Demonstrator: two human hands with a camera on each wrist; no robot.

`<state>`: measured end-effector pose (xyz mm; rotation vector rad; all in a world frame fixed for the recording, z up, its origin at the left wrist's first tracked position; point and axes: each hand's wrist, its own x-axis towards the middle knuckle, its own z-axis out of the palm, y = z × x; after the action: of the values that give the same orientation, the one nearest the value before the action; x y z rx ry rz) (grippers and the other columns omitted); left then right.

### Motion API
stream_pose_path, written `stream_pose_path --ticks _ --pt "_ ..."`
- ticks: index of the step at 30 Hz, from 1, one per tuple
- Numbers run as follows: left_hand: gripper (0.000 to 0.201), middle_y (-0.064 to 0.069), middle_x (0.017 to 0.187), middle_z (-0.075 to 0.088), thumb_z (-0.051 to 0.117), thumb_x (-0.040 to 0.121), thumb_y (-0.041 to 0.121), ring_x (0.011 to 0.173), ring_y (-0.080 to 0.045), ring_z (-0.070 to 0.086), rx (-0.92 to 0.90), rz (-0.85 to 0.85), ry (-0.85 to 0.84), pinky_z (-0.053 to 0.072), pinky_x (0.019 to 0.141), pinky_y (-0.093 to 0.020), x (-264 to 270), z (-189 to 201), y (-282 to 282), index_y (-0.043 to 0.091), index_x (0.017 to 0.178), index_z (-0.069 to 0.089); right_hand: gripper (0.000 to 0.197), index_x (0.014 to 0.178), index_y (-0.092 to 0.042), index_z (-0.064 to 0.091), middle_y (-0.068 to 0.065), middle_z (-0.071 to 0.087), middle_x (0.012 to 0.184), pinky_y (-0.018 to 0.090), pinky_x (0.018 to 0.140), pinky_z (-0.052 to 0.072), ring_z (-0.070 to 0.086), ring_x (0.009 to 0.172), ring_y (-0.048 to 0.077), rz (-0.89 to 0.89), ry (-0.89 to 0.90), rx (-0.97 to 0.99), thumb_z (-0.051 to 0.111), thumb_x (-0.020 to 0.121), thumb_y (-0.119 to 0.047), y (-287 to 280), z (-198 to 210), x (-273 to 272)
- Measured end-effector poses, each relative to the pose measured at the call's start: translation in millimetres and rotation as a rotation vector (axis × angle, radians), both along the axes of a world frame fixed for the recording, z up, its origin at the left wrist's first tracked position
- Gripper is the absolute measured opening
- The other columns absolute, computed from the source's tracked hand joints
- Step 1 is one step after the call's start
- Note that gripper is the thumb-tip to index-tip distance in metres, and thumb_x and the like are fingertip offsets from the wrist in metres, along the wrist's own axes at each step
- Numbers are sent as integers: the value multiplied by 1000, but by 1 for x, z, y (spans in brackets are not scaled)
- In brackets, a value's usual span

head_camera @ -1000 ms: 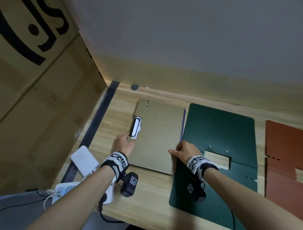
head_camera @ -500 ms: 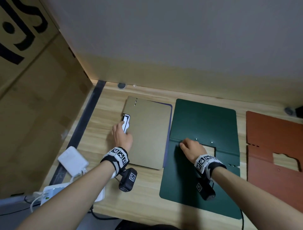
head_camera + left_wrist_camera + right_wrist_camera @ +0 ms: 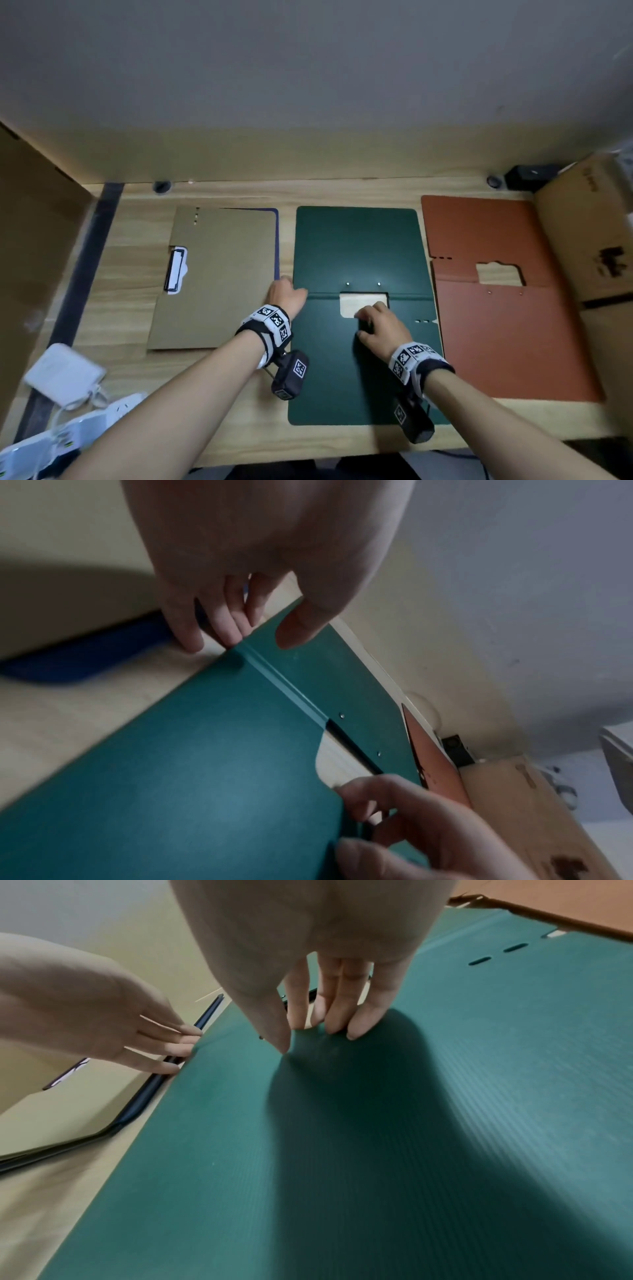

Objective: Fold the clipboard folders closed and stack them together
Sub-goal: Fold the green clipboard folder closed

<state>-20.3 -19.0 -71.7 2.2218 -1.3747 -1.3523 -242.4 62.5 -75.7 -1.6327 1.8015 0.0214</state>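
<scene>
A dark green folder (image 3: 356,246) lies open and flat in the middle of the wooden table (image 3: 130,274). My left hand (image 3: 289,291) pinches its left edge at the crease, thumb (image 3: 301,626) on top and fingers (image 3: 219,626) at the edge. My right hand (image 3: 364,317) grips the near panel at the rim of its cut-out (image 3: 352,303), fingertips (image 3: 359,1026) curled over that rim. To the left a tan folder (image 3: 222,274) lies closed with its clip (image 3: 176,270) showing, on a blue folder (image 3: 276,240). A red-brown folder (image 3: 496,342) lies open at the right.
A cardboard box (image 3: 589,240) stands against the red-brown folder's right side, and a cardboard panel (image 3: 34,257) walls off the left. A white adapter (image 3: 65,377) and power strip (image 3: 51,442) sit at the near left. The wall runs close behind the folders.
My left hand left the tan folder's clip and moved right to the green folder's left edge. My right hand moved along the green folder to its cut-out. The head view swung right.
</scene>
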Motion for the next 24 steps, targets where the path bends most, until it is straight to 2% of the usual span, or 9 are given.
stream_pose_path --ticks 3,5,9,11,13,15,17,21,24 --pt "20 -4 90 63 65 70 25 89 -27 62 57 167 79 50 83 -32 -7 2 1 12 84 59 46 119 -21 58 3 50 120 33 100 43 50 115 22 -16 -64 6 74 76 -31 8 -8 -3" --pt "16 -9 85 69 68 61 25 91 -31 67 70 248 160 56 86 -40 -5 -2 0 13 71 62 48 118 -20 58 3 49 119 31 101 41 47 115 22 -33 -108 2 77 74 -30 10 -12 -5" --pt "39 -10 105 69 75 68 24 99 -30 66 91 185 215 54 94 -45 1 -19 5 10 102 61 41 113 -19 61 -1 50 110 29 96 44 51 106 17 -43 -183 14 76 77 -30 10 -9 -9" --pt "58 -9 119 66 73 69 36 108 -29 64 25 178 223 51 98 -46 7 -48 10 12 117 54 33 109 -18 63 1 56 108 31 94 47 58 101 19 -39 -222 13 75 79 -27 8 -2 -11" --pt "65 -7 127 63 71 67 43 114 -26 62 -48 181 236 48 102 -47 2 -26 19 15 122 50 20 99 -21 63 2 64 104 34 91 50 62 95 19 -40 -257 -8 72 81 -25 5 8 -16" --pt "37 -3 117 66 70 79 29 106 -22 64 -124 150 232 49 101 -43 -7 7 22 18 109 52 13 93 -26 61 -2 66 98 34 87 51 63 89 17 -33 -268 -59 70 84 -28 -3 23 -23" --pt "23 0 105 69 68 79 29 97 -22 67 -185 99 193 53 95 -43 -12 43 18 27 94 51 12 98 -25 64 -3 65 100 31 84 50 62 90 17 3 -226 -111 65 87 -29 -15 44 -33" --pt "38 -1 114 70 64 63 48 108 -22 66 -291 -22 121 52 96 -46 -8 63 -16 33 97 54 18 104 -24 65 -2 65 106 35 87 50 62 101 20 12 -69 -265 54 91 -28 -49 99 -60" --pt "21 -4 113 71 71 75 32 108 -23 66 -400 -173 17 52 95 -43 -29 164 -15 34 85 53 25 115 -22 60 -1 60 117 38 92 49 57 113 20 17 8 -402 54 92 -30 -73 145 -77"
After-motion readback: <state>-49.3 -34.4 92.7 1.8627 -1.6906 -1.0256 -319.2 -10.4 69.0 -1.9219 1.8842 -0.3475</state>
